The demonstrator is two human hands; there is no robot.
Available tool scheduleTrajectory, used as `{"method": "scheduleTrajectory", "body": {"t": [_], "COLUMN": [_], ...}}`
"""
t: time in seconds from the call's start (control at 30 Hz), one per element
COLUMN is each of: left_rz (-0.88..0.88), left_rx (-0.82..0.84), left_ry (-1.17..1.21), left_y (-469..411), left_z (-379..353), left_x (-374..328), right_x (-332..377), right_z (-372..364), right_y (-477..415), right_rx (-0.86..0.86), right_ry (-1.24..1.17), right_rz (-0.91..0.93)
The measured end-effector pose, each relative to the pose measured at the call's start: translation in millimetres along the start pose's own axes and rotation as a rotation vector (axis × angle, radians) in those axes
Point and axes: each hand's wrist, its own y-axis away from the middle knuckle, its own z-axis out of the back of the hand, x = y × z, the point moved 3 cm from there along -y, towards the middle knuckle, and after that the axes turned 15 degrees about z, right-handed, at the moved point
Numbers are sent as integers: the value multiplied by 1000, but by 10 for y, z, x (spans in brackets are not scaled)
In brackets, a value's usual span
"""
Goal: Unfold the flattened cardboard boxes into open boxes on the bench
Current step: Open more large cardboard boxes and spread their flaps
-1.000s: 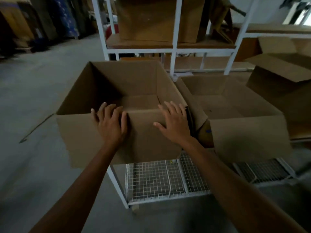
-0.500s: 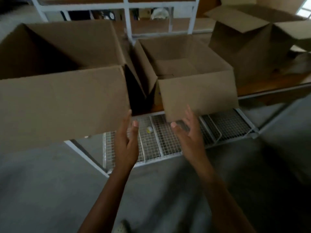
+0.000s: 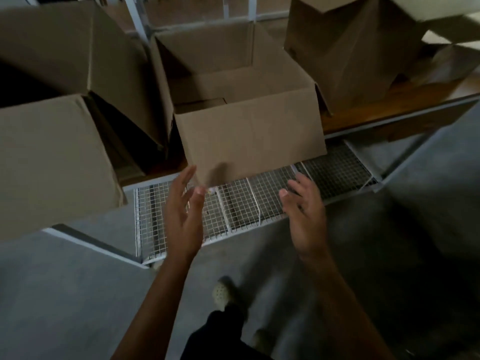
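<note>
**Three Open Boxes, Two Free Hands**

Three brown cardboard boxes stand opened on the wooden bench (image 3: 394, 110): a large left box (image 3: 52, 162), a middle box (image 3: 249, 133) and a taller right box (image 3: 348, 58). The left hand (image 3: 184, 219) and right hand (image 3: 305, 216) hover below the middle box's front wall, fingers loosely extended, holding nothing. One white wire-mesh shelf (image 3: 259, 198) lies underneath, above the grey concrete floor (image 3: 65, 294).

Dim, low contrast — brightest patch top right. Motion blur on left hand (image 3: 183, 219), right hand (image 3: 305, 219), shoe (image 3: 220, 294). Edges bowed; deep shadow inside left box (image 3: 52, 157).
</note>
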Motion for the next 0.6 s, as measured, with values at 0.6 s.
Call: {"method": "scheduleTrajectory", "body": {"t": [0.6], "left_rz": [209], "left_rx": [-140], "left_ry": [-501], "left_y": [-2888], "left_z": [-471], "left_x": [56], "right_x": [65], "right_z": [-278], "right_y": [-3250], "right_rx": [-164], "right_ry": [752], "right_rz": [148]}}
